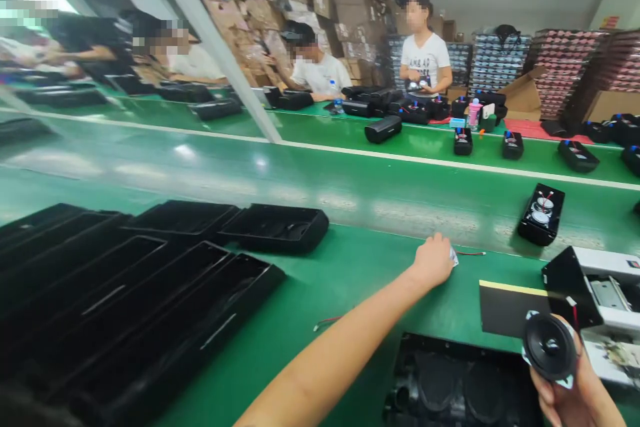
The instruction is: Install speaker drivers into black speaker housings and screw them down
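My left hand (435,259) reaches forward over the green work surface, fingers closed on a speaker driver (455,256) that they mostly hide. A pale metal corner and a thin red-and-black wire (471,253) with a white plug stick out past the fingers. In my right hand (575,383), at the lower right, is another small speaker driver (550,347), its black cone turned up toward me. Between my arms lies an open black speaker housing (450,373) with round recesses. Another wire end (325,323) shows beside my left forearm.
Several open black housings (175,307) fill the left side. A black housing with two drivers (543,213) sits on the green belt ahead. At right are a black-and-yellow sheet (515,307) and a white-and-black machine (610,280). Co-workers (425,53) are across the line.
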The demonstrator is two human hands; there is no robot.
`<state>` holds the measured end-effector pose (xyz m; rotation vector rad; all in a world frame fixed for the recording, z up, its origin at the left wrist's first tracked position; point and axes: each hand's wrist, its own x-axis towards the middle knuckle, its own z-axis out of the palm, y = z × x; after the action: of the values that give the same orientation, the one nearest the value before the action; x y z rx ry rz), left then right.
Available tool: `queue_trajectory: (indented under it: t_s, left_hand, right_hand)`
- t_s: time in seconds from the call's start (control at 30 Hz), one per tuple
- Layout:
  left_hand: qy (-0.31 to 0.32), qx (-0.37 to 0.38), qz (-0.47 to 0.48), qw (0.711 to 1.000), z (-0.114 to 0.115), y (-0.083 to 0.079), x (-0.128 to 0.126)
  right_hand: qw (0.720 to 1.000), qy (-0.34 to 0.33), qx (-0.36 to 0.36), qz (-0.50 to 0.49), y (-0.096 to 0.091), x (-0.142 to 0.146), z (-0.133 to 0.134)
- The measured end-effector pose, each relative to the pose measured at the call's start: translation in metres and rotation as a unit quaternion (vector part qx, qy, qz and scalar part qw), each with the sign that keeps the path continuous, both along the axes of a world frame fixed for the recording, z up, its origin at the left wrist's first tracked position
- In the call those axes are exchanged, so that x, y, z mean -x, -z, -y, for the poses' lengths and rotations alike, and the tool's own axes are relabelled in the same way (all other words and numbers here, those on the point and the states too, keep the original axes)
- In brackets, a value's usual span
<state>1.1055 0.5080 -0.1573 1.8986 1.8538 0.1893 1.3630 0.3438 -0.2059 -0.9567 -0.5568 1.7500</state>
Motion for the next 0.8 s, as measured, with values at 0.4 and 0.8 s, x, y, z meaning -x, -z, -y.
queue_trajectory:
  t_s: [0.4, 0.8]
  left_hand:
    - [-0.01, 0.147, 0.512, 0.846, 0.098, -0.032, 0.064]
    - [0.088, 0.09, 0.354, 0.927, 0.158, -0.026, 0.074]
  right_hand:
    - [0.996, -0.085, -0.037, -0.013, -0.02, 0.008, 0.015]
    - [0.879, -0.081, -0.141, 0.448, -0.05, 0.009, 0.026]
